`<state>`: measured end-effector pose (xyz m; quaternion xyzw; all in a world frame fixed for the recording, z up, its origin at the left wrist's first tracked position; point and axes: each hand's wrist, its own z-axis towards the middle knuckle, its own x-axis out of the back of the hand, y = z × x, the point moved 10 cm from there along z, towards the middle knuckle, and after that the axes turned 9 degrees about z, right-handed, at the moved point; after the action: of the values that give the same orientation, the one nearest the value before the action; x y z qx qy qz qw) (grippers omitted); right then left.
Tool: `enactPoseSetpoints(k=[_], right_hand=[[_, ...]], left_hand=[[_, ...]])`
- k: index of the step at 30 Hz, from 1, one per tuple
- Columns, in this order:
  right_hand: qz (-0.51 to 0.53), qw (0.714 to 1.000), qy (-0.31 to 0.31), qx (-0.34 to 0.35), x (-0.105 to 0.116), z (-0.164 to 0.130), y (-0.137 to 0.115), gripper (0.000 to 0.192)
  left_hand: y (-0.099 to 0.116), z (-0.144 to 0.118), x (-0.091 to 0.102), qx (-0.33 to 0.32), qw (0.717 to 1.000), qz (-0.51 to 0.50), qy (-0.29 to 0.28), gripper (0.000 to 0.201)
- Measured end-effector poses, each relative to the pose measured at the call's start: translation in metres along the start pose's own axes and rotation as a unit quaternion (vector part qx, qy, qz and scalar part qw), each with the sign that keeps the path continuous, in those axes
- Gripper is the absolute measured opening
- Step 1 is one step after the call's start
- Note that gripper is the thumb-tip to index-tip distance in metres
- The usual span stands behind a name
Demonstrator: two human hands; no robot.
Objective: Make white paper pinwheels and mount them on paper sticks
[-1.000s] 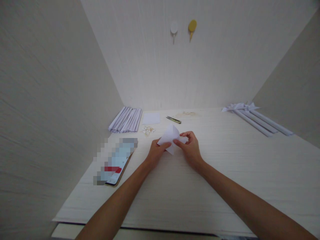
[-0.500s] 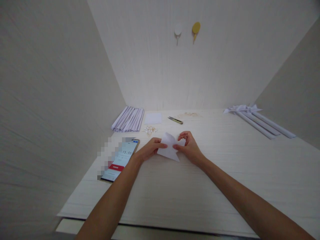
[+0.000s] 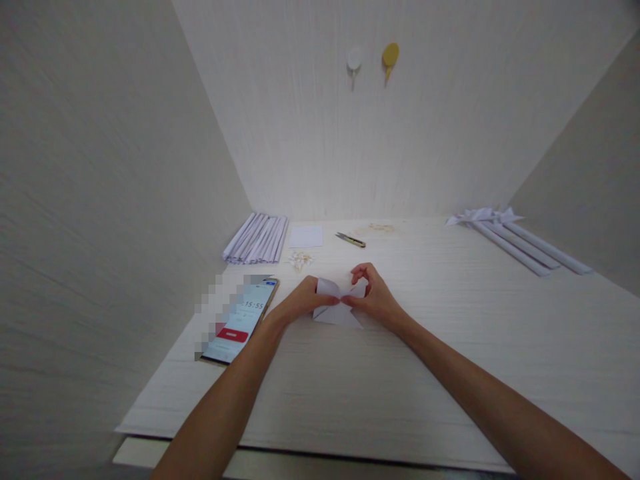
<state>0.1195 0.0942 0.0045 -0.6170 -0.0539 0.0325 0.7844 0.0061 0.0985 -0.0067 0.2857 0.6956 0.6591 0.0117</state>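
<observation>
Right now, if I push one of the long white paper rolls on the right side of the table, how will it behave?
The paper rolls are long and round, so one would probably roll sideways on the smooth table. Being thin rolled paper, it likely weighs very little and may dent if squeezed. The folded bow-like ends could catch and slow the rolling.

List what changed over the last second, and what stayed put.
Both hands, left hand and right hand, lowered the folded white paper from raised and tent-shaped down to the table, pinching it flatter between them. Neither let go. The phone, paper strips, scissors and rolled paper tubes lie as before.
</observation>
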Motion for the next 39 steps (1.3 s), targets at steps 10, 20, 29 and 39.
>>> enactPoseSetpoints(k=[10,20,29,39], right_hand=[[0.154,0.984,0.076,0.046,0.014,-0.006,-0.015,0.024],[0.141,0.988,0.039,0.04,-0.008,-0.016,-0.019,0.013],[0.181,0.981,0.068,0.016,0.004,-0.008,-0.007,0.007],[0.159,0.984,0.075,0.005,0.005,-0.007,-0.007,0.014]], left_hand=[[-0.019,0.004,0.019,0.032,0.955,-0.244,0.163,0.025],[-0.002,-0.003,0.0,0.015,0.91,-0.378,0.167,0.021],[-0.002,-0.002,-0.001,-0.002,0.921,-0.345,0.182,0.012],[-0.004,-0.003,0.0,0.001,0.937,-0.287,0.201,0.014]])
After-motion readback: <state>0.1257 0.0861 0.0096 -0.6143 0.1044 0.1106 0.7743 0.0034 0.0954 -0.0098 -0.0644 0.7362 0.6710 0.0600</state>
